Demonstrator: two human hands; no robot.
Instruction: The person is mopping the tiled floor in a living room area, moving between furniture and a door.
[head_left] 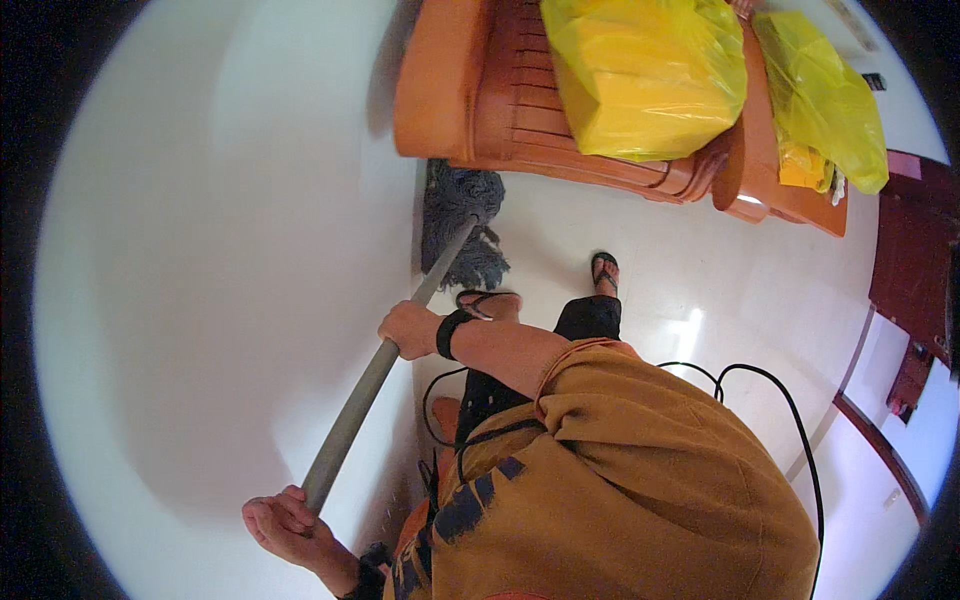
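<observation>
Subject of inspection: a long-handled mop (436, 273) with grey string strands, held by the person at work; its head (460, 195) rests on the pale, glossy floor (690, 260), close along the white wall (230, 250) and just in front of the slatted orange-brown bench (430, 100). The long, round, grey-green handle (353, 420) slants as its long axis, upper end toward the person's left side, head end pointing forward and somewhat right, toward the bench. The left hand (285, 525) is curled about the upper end; the right hand (408, 330) is closed in a fist around the shaft farther down. Containers: a translucent yellow plastic bag (650, 80) sits on the bench seat, bulging with a boxy, yellow-orange mass that I cannot identify. A second translucent yellow plastic bag (820, 100) stands to its right, something orange-yellow showing at its lower part; the remaining contents cannot be made out.
</observation>
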